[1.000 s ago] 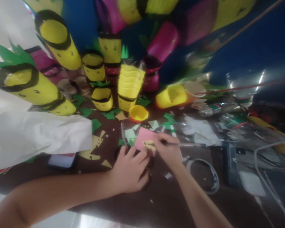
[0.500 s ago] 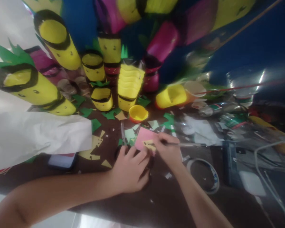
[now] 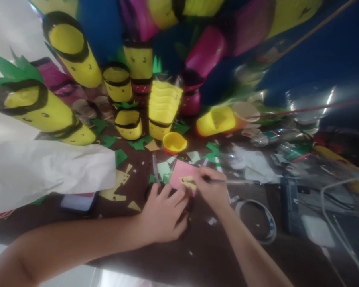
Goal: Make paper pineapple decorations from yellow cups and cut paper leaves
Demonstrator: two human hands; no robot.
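Note:
My right hand [image 3: 211,185] is closed round a thin paintbrush [image 3: 239,182], its long handle pointing right and its tip over a small yellow paper piece [image 3: 187,180] with dark marks. Under that piece lies a pink paper square [image 3: 181,169]. My left hand [image 3: 166,211] rests palm down at the near edge of the pink square, fingers spread, the index fingertip beside the yellow piece. Its thumb is partly hidden in shadow. Scissors [image 3: 154,165] lie just beyond the left fingers, their handles mostly covered by the hand.
Yellow paper scraps [image 3: 115,191] and green scraps [image 3: 142,142] litter the dark table. A phone [image 3: 77,202] lies beside white paper [image 3: 54,167] at left. Right of my hands are a tape roll [image 3: 239,207] and a plastic bottle [image 3: 267,137]. A yellow bowl [image 3: 175,142] and decorated yellow containers [image 3: 164,107] stand behind.
Almost nothing differs. The right hand and brush tip have shifted very slightly over the yellow piece, while the left hand has stayed in place.

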